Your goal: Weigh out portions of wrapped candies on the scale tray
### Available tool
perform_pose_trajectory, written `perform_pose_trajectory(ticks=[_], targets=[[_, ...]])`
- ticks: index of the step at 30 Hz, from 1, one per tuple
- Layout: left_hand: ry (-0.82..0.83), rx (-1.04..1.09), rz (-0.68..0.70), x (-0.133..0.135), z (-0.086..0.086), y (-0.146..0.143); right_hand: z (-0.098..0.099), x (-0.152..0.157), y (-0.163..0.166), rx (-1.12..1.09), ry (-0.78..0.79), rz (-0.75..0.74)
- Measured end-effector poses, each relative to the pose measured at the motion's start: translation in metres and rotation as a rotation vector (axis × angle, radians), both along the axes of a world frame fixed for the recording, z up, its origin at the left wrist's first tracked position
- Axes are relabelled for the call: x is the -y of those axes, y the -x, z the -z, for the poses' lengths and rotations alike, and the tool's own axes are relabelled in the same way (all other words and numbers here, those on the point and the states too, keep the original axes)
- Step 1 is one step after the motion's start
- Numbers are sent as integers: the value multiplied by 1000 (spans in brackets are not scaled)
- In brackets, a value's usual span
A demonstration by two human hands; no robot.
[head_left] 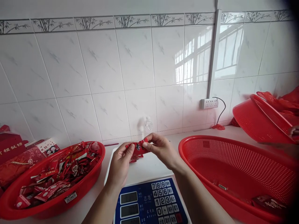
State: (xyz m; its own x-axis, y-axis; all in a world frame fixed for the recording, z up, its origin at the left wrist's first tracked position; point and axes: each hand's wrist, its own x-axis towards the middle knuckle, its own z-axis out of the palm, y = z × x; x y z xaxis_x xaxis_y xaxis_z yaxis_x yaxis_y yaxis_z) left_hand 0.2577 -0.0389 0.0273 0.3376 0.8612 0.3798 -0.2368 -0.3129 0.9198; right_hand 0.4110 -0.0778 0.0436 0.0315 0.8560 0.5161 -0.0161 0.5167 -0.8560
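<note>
Between my two hands is a small red candy packet (pixel 138 148) with a black character printed on it. My left hand (pixel 121 161) pinches its left end between thumb and fingers. The right end is pinched by my right hand (pixel 161 149). Both hands are above the white pan of a digital scale (pixel 149 200), whose blue panel has number keys and dark displays. A bit of red wrapper (pixel 134 159) shows just below the packet, partly hidden by my left hand.
At left, a red basket (pixel 101 155) holds many wrapped packets (pixel 70 168), beside red gift bags (pixel 14 158). At right, a larger red basket (pixel 210 186) contains a dark red packet (pixel 268 202). Another person's hand (pixel 293 132) is at a tilted red basket (pixel 254 118). A clear bottle (pixel 148 124) stands by the wall.
</note>
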Motion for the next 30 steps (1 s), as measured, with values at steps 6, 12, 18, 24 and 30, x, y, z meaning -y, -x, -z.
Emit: perform_pose_trajectory(ticks=[6, 12, 18, 24, 30], targets=[[34, 138, 26, -1, 1, 4, 4, -3, 14, -110, 23, 68], [-64, 35, -71, -19, 7, 13, 7, -13, 4, -78, 105, 184], [-322, -562, -155, -41, 28, 19, 4, -14, -44, -857, -153, -26], [-484, -903, -7, -50, 48, 20, -1, -1, -72, -1115, -264, -142], [-449, -972, -100, -51, 43, 22, 17, -20, -23, -79, 56, 182]])
